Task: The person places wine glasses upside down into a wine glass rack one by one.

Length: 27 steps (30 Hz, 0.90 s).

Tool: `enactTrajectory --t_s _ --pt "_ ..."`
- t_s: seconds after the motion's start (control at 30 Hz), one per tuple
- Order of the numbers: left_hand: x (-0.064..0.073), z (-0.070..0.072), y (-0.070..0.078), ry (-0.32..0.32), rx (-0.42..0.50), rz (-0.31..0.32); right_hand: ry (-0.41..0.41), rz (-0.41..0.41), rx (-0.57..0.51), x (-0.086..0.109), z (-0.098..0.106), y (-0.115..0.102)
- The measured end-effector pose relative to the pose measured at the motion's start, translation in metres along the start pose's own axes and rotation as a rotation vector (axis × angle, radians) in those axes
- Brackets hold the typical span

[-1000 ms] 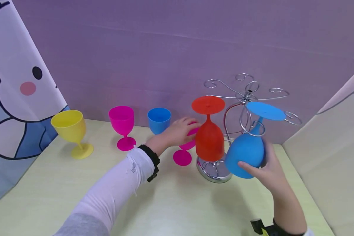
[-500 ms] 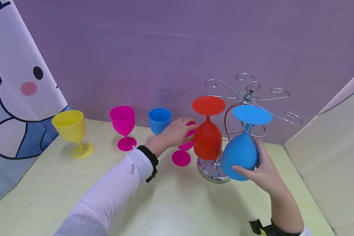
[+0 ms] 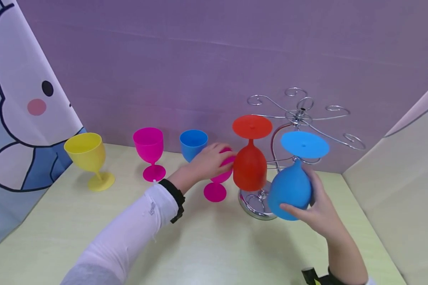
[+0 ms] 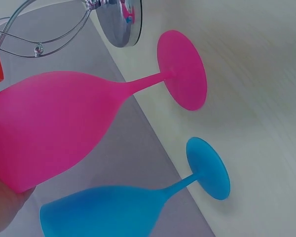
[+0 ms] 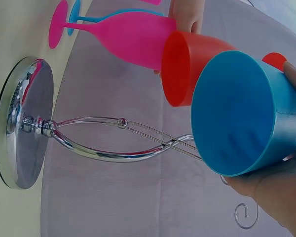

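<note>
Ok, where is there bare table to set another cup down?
The table is bare on its near side between the left sleeve and right forearm, and left of that sleeve, in front of the yellow cup. It's crowded at the metal stand, where the orange cup, held blue cup and held pink cup bunch.

Held blue goblet [image 3: 291, 186] is inverted, pink goblet [image 4: 64, 118] upright.

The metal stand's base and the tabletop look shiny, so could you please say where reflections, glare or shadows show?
Head view: soft shadows on the tabletop, with a pale bright patch near the frame's bottom; left wrist view: the base mirrors pink and blue; right wrist view: the base has a pink reflection, and dark finger-like shadows show inside the blue goblet.
</note>
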<state>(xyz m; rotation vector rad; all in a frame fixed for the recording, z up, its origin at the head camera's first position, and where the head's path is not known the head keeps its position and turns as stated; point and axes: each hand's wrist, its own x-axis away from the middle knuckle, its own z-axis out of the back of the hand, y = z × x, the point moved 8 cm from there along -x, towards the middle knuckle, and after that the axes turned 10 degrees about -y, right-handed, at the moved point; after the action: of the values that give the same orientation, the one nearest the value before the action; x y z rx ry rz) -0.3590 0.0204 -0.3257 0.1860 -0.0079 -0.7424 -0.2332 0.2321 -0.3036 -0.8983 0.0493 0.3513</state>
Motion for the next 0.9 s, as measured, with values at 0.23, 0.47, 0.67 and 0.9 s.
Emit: enactTrajectory --t_s 0.23,0.47,0.67,0.9 --pt "0.008 0.000 -0.003 0.024 0.032 -0.015 0.005 0.031 -0.027 0.001 -0.002 -0.003" --pt "0.017 -0.001 -0.007 0.026 0.054 0.005 0.032 0.031 -0.061 0.003 -0.003 -0.003" --pt "0.026 0.001 -0.011 0.044 0.082 0.022 0.049 -0.019 -0.083 0.005 -0.003 0.002" --pt "0.033 0.001 -0.015 0.079 0.095 0.026 0.062 -0.024 -0.109 0.006 -0.008 0.006"
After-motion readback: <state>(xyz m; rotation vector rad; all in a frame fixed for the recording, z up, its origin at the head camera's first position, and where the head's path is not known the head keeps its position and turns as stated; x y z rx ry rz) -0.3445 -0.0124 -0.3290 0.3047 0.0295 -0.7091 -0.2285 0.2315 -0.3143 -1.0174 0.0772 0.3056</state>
